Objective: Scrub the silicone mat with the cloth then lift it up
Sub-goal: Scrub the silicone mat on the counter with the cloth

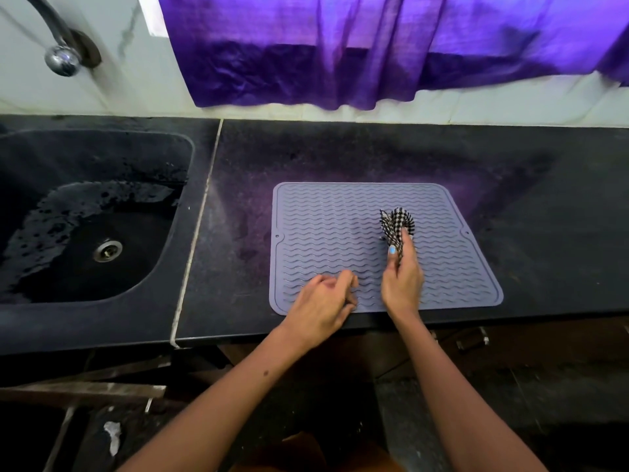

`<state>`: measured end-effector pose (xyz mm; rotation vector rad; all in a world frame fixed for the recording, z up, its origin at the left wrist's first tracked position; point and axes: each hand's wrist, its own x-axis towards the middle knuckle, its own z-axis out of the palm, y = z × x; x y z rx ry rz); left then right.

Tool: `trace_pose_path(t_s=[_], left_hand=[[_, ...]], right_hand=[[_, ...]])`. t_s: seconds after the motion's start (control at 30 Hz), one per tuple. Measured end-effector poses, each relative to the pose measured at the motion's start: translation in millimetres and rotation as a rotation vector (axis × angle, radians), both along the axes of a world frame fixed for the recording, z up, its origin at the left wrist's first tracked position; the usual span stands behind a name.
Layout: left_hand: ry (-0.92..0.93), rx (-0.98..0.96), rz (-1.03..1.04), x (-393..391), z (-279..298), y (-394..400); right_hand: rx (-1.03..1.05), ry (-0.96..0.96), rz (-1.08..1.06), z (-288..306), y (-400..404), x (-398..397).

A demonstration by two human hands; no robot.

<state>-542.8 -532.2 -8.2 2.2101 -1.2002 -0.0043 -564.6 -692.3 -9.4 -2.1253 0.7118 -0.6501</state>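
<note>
A grey-lilac silicone mat (326,226) with wavy ridges lies flat on the dark counter, close to the front edge. My right hand (401,281) grips a bunched black-and-white checked cloth (396,224) and holds it against the mat's middle right. My left hand (321,301) rests on the mat's near left part with its fingers loosely curled, holding nothing.
A dark sink (85,216) with a wet basin and a metal drain (108,250) lies to the left. A chrome tap (63,57) hangs above it. A purple curtain (374,49) hangs behind the counter (544,216).
</note>
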Motion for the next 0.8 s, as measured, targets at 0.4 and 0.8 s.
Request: trace_pose_path(t_s=[0.4, 0.8], left_hand=[[-0.308, 0.002, -0.024, -6, -5, -9], [-0.016, -0.261, 0.657, 53, 6, 65]], right_hand=[[-0.007, -0.009, 0.008, -2, -1, 0], [0.039, 0.03, 0.003, -7, -1, 2]])
